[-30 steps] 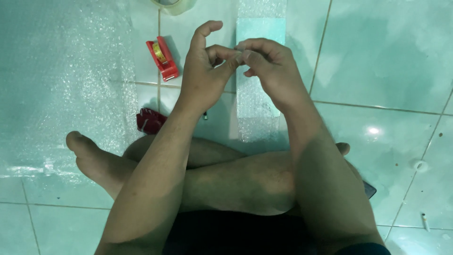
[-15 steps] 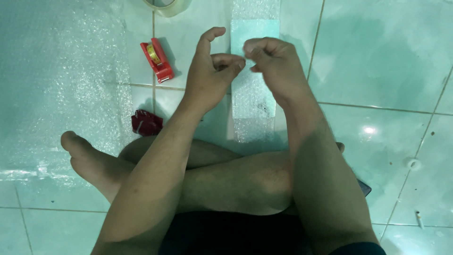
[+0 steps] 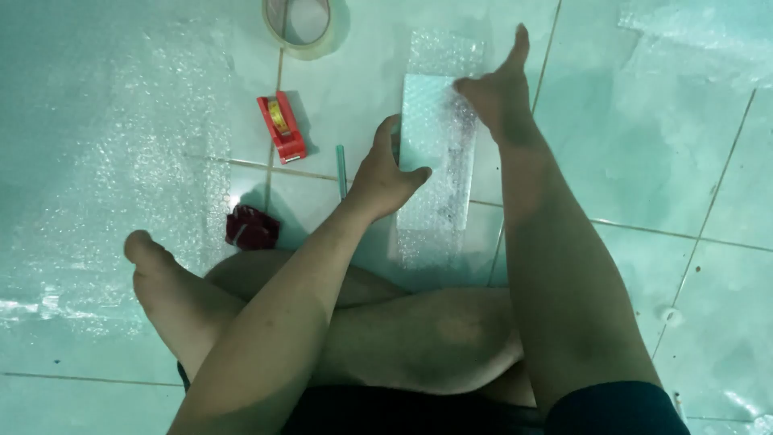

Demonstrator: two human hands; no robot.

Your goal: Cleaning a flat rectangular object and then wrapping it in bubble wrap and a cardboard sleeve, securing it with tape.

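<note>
A long flat parcel wrapped in bubble wrap [image 3: 435, 161] lies on the tiled floor in front of my crossed legs. My left hand [image 3: 385, 171] rests on its left edge, thumb spread over the wrap. My right hand [image 3: 497, 87] presses down on its upper right part, index finger pointing away. Neither hand holds anything off the floor.
A red tape dispenser [image 3: 281, 126] lies left of the parcel, with a thin green stick [image 3: 341, 171] beside it. A roll of clear tape [image 3: 301, 24] sits at the top. A dark red object [image 3: 251, 227] lies near my left foot. A large bubble wrap sheet [image 3: 121, 161] covers the floor on the left.
Both hands were raised together, pinching something small between the fingertips; now they have come apart and dropped onto the wrapped parcel. The view has shifted, showing the tape roll.
</note>
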